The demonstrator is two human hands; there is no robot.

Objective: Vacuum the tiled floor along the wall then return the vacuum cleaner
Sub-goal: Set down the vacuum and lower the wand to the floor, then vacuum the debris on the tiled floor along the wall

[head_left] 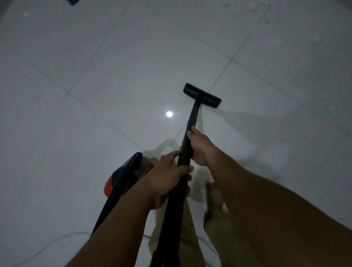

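The black wand (pixel 187 144) is gripped by both hands: the left hand (pixel 167 179) is wrapped around it lower down, the right hand (pixel 200 148) closed on it further up. The floor head (pixel 202 95) is pressed flat on the tiled floor (pixel 95 76), on a grout line. The red and black vacuum body (pixel 125 179) sits just left of the hands. Bare tiles are seen all around the head; a dark object (pixel 73 2) is cut off by the top edge.

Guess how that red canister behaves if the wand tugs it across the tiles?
The red canister sits on glossy tiled floor, so it probably glides easily. Its rounded, compact body looks light and might swing or tip under a sideways pull. Wheels aren't visible.
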